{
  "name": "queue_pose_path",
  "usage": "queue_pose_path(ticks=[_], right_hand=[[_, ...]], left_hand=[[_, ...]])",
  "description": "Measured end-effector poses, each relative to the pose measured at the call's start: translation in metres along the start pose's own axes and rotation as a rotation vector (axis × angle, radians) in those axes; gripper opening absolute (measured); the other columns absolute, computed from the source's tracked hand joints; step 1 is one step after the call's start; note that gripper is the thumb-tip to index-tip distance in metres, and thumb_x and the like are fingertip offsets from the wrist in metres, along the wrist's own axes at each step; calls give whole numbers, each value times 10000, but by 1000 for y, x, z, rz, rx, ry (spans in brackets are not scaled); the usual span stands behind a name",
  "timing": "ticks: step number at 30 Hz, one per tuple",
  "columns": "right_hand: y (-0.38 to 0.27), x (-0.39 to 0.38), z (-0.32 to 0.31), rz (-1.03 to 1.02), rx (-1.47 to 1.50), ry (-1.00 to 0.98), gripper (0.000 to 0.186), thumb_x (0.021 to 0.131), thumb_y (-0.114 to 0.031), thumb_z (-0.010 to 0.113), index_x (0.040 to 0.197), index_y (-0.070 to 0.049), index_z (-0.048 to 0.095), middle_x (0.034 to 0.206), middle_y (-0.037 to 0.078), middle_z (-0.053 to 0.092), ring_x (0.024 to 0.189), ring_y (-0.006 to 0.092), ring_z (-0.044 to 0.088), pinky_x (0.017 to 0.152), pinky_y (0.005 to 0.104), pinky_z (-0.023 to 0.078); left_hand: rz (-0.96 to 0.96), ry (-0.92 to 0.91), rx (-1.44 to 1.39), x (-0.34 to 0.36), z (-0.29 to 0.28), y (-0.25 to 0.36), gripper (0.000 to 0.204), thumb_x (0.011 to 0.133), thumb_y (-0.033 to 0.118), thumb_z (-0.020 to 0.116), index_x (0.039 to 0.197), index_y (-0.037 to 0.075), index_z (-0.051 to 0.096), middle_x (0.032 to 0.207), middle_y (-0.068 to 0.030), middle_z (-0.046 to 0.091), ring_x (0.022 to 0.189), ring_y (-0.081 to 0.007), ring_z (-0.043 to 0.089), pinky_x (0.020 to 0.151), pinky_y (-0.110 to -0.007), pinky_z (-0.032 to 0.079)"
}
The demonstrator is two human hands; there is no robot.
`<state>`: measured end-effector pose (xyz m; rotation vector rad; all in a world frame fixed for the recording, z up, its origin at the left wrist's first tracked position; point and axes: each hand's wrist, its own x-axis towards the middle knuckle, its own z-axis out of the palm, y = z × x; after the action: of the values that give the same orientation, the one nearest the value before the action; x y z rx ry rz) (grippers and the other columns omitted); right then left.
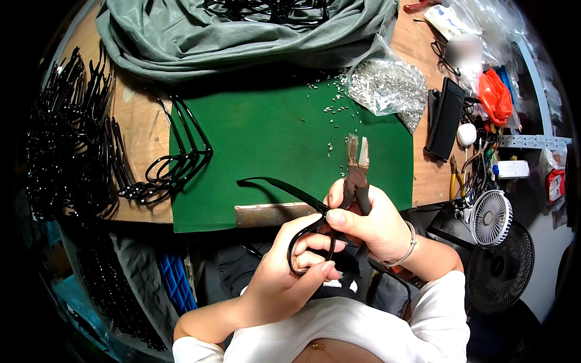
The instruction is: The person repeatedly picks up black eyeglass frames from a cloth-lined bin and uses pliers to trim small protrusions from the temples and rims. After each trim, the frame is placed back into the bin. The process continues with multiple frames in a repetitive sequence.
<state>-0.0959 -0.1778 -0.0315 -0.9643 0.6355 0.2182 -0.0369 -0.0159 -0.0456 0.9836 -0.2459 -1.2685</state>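
My left hand (275, 275) grips a glossy black eyeglass frame (292, 247) by its rim, close to my body. One temple arm (281, 186) of the frame stretches away to the upper left over the green mat (254, 136). In my right hand (378, 227) is a pair of pliers (357, 174), jaws pointing away from me and slightly apart. The thumb and forefinger of that hand pinch the frame near its hinge; whether a small part sits between them is hidden. Beyond the pliers, small silvery metal pieces (336, 110) lie scattered on the mat.
A clear bag (387, 85) of metal pieces lies at the mat's back right. Black frames (178, 163) are stacked at left, beside a large heap (66, 139). Grey cloth (242, 51) lies behind. A phone (446, 118), cables and a white fan (491, 218) stand right.
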Motion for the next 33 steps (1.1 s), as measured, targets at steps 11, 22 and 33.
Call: queue_pose_path(ticks=[11, 22, 33], right_hand=[[-9, -13, -14, -27, -244, -144, 166, 813, -178, 588, 866, -42, 509, 769, -17, 521, 724, 36, 460, 646, 195, 382], [-21, -19, -18, 34, -938, -476, 289, 841, -299, 527, 869, -12, 513, 709, 109, 570, 622, 225, 561, 561, 304, 434], [-16, -25, -8, -141, -1277, -208, 344, 797, -301, 561, 789, 41, 530, 648, 211, 566, 635, 371, 572, 587, 401, 462]], left_hand=[[-84, -105, -97, -17, -10, 18, 523, 819, -76, 440, 1274, 31, 204, 1060, -169, 508, 783, -138, 581, 701, -235, 461], [-196, -98, -29, -21, -16, 26, 413, 790, -104, 464, 1180, -39, 346, 1032, -165, 539, 794, -177, 598, 712, -263, 473], [-152, -54, -37, -23, -7, 15, 421, 812, -86, 442, 1209, -2, 330, 1059, -177, 520, 760, -166, 590, 687, -256, 463]])
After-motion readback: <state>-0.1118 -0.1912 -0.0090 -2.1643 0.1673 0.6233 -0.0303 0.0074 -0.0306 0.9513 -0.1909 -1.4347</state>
